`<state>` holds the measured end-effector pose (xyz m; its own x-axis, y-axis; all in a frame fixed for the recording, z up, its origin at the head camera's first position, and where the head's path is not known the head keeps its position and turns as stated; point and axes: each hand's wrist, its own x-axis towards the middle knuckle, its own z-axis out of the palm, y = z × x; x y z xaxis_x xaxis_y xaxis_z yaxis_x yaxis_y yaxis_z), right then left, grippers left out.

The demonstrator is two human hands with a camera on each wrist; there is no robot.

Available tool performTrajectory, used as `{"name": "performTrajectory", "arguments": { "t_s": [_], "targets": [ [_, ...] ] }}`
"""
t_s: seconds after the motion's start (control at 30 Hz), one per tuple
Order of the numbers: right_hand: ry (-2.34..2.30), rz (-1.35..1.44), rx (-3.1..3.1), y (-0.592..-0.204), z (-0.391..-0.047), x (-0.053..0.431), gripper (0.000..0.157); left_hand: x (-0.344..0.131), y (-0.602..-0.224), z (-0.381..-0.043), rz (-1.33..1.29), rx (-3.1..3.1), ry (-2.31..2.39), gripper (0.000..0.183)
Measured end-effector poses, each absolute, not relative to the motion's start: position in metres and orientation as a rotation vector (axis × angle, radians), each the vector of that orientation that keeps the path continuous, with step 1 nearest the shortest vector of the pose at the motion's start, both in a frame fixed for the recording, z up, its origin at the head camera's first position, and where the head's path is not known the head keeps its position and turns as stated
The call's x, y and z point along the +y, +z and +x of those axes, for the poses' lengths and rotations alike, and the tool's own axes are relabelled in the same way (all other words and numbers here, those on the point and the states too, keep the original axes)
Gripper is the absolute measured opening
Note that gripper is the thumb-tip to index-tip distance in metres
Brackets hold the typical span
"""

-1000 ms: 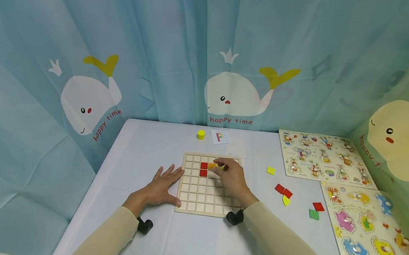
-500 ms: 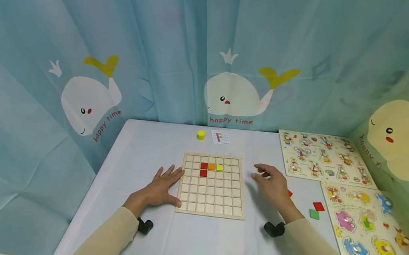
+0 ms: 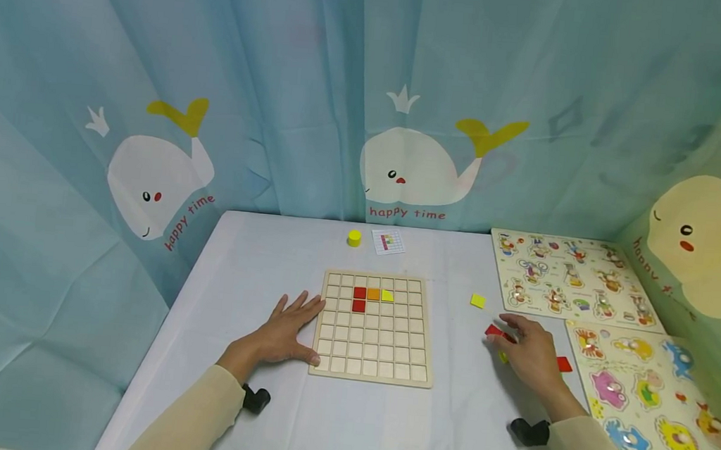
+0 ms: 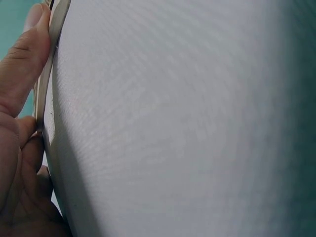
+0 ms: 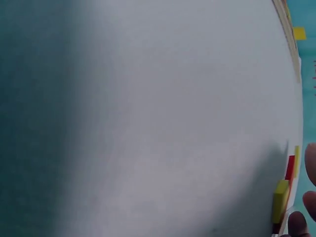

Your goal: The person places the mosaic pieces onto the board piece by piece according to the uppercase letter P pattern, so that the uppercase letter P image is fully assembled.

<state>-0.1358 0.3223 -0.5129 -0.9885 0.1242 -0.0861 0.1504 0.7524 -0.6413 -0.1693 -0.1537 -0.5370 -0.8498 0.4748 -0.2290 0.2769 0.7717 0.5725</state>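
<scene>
My left hand (image 3: 284,330) lies spread on the table, fingertips and thumb against the left edge of a wooden grid board (image 3: 369,370). In the left wrist view its thumb (image 4: 24,59) rests on the board's rim. Two red squares, an orange square (image 3: 373,294) and a yellow piece with a slanted side (image 3: 387,296) sit in the board's cells. My right hand (image 3: 531,355) hovers with bent, parted fingers over red tiles (image 3: 493,330) and a yellow piece (image 3: 503,358), partly covering them. In the right wrist view its fingertips are apart from the yellow piece (image 5: 280,200).
A yellow square (image 3: 477,300) lies right of the board, and another red tile (image 3: 564,365) beyond my right hand. Two picture puzzle boards (image 3: 582,314) occupy the right side. A yellow cylinder (image 3: 354,239) and a patterned card (image 3: 388,242) are at the back.
My right hand left the yellow piece in the board's cell beside the orange square, then moved right and over the loose tiles. The left hand stayed put.
</scene>
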Motion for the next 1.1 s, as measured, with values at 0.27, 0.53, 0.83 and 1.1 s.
{"name": "performTrajectory", "arguments": {
  "t_s": [0.27, 0.53, 0.83, 1.1],
  "targets": [
    [-0.972, 0.171, 2.95, -0.5223, -0.1387, 0.3227, 0.042, -0.1535, -0.5376, -0.1698, 0.578, 2.61, 0.753, 0.119],
    [-0.943, 0.056, 2.945, -0.5219, -0.1387, 0.3255, 0.042, -0.1536, -0.5374, -0.169, 0.58, 2.609, 0.757, 0.119],
    [-0.966, 0.095, 2.915, -0.5199, -0.1401, 0.3265, 0.032, -0.1543, -0.5372, -0.169, 0.582, 2.612, 0.761, 0.119],
    [-1.018, 0.082, 2.905, -0.52, -0.1403, 0.3275, 0.036, -0.1538, -0.5372, -0.1691, 0.596, 2.615, 0.754, 0.118]
  ]
}}
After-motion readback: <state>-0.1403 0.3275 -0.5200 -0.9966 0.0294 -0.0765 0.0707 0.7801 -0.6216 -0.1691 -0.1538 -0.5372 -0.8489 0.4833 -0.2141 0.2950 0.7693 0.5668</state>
